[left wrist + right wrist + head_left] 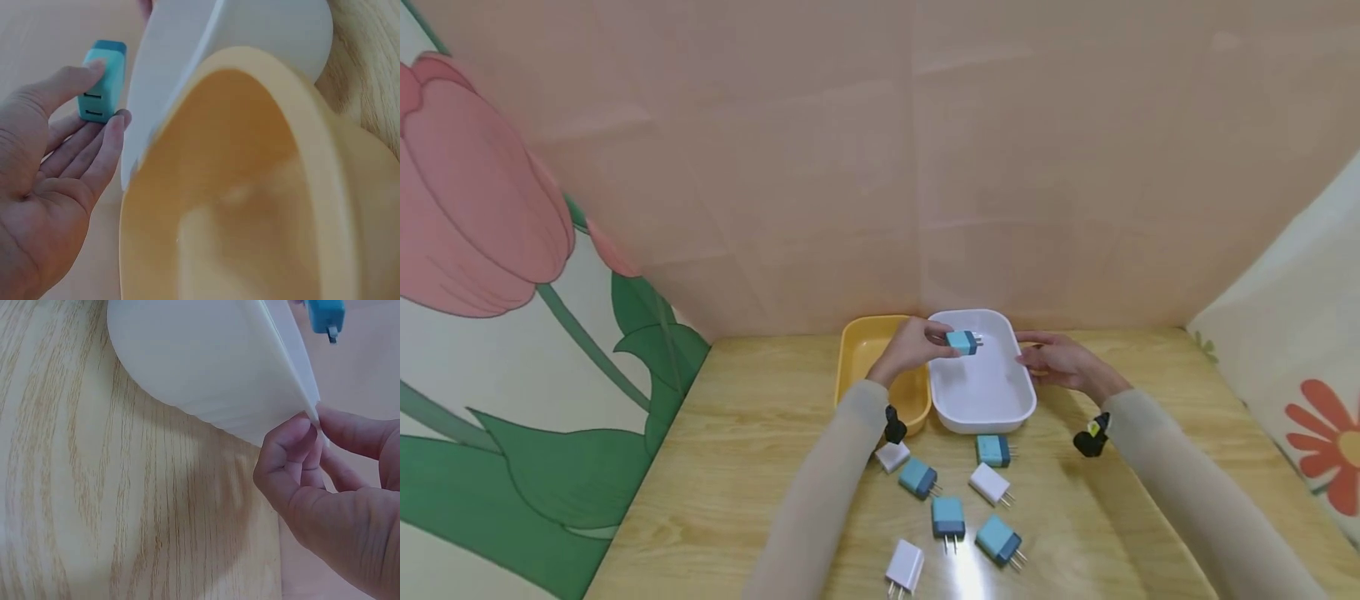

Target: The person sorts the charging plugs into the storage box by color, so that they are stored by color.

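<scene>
Standing here, I'm seeing the left hand (pixel 910 347) pinching a blue plug (pixel 961 342) between thumb and fingers, holding it over the white tray (pixel 985 400) with its prongs pointing right. The right hand (pixel 1063 364) is gripping that tray's right rim between thumb and curled fingers. The yellow tray (pixel 859 350) is sitting just beside it, to the left. Nearer the person, four more blue plugs (pixel 947 510) and three white plugs (pixel 906 560) are lying scattered on the wooden surface (pixel 752 417).
</scene>
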{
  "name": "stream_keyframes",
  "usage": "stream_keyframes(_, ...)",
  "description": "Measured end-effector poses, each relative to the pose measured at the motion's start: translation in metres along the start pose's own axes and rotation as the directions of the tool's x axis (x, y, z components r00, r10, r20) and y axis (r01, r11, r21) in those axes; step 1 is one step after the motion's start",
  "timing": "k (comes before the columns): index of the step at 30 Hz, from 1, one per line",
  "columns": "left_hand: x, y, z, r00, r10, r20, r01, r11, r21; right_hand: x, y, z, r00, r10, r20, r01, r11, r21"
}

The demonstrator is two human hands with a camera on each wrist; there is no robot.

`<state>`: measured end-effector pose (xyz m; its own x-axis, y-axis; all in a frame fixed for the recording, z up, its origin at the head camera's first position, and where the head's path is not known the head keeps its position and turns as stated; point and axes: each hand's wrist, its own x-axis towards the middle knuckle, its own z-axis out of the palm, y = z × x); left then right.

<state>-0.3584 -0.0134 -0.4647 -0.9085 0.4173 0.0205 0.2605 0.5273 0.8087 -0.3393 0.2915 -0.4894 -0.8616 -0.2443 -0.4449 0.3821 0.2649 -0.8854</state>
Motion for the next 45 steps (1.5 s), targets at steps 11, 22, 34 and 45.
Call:
stream_keyframes(11,0.006,-0.005,0.001,0.999,-0.033,-0.033,0.034,0.999,0.016,0.005,-0.003,0.01,1.0,-0.003,0.007,0.003,1.0,-0.001)
stream_keyframes(22,0.015,-0.006,0.017,0.996,-0.044,-0.072,0.047,0.998,0.048,0.004,0.0,0.011,0.999,-0.013,0.029,0.011,0.998,0.062)
stream_keyframes(34,0.025,-0.001,0.033,0.995,-0.086,-0.053,0.089,0.994,0.066,-0.002,0.003,0.004,1.0,-0.01,0.005,0.01,0.999,0.036)
stream_keyframes(45,0.035,0.003,0.041,0.996,-0.066,-0.056,0.072,0.989,0.128,0.0,0.003,0.007,1.0,-0.016,-0.012,0.016,1.0,0.025)
